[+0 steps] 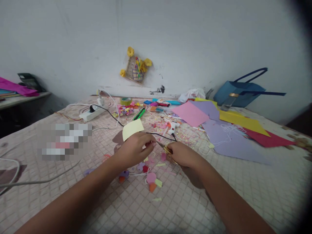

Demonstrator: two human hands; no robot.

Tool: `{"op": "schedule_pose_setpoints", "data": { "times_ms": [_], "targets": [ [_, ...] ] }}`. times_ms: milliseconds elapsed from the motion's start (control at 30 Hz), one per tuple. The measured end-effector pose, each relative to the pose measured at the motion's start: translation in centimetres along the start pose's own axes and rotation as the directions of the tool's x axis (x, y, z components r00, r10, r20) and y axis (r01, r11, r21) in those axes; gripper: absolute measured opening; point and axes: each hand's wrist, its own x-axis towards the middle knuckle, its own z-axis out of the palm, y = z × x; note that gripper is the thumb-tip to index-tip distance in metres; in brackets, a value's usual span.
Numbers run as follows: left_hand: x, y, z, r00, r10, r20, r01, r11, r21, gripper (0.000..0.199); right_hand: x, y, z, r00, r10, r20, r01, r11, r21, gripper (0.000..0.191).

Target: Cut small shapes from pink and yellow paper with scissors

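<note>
My left hand (135,148) is closed, thumb and forefinger pinched together close to the scissors' tip. A curved pale yellow sheet of paper (133,129) rises from behind its knuckles, with a shadow under it. Whatever lies right at the fingertips is too small to make out. Gold-handled scissors (167,150) sit in my right hand (182,154), the fingers wrapped around the handles and the blades pointing at my left fingertips. Below the hands lie a pink paper circle (151,177), an orange piece (152,187), a purple flower shape (141,166) and pale yellow scraps (158,183).
A white glue gun (172,127) with a black cord lies beyond the hands, among paper clippings. Behind are a green cutter (139,114), tape roll (126,101) and power strip (92,112). Coloured sheets (230,139) and a blue bag (240,92) stand right.
</note>
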Motion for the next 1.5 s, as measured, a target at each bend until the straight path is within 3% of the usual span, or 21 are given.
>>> {"op": "schedule_pose_setpoints", "data": {
  "times_ms": [200,367,500,1200,1500],
  "targets": [
    [-0.3,0.3,0.0,0.963,0.139,-0.232,-0.133,0.990,0.043,0.008,-0.4,-0.9,-0.4,0.998,0.064,-0.002,-0.064,0.992,-0.106,0.022],
    [-0.3,0.8,-0.4,0.950,0.054,-0.307,-0.045,0.998,0.036,0.008,-0.7,-1.3,-0.6,0.996,0.095,0.002,-0.093,0.984,-0.152,0.025],
    [-0.3,0.9,-0.5,0.951,0.003,-0.309,0.003,1.000,0.019,0.009,-0.8,-1.3,-0.6,0.995,0.095,-0.008,-0.095,0.981,-0.170,0.026],
    [-0.4,0.7,0.2,0.973,0.096,-0.211,-0.107,0.994,-0.038,0.009,-0.5,-0.4,-0.7,0.993,0.099,-0.061,-0.106,0.985,-0.135,0.018],
    [-0.4,1.1,-0.1,0.982,0.091,-0.165,-0.099,0.994,-0.041,0.010,-0.4,-0.3,-0.7,0.987,0.114,-0.117,-0.119,0.992,-0.042,0.013]
  ]
}}
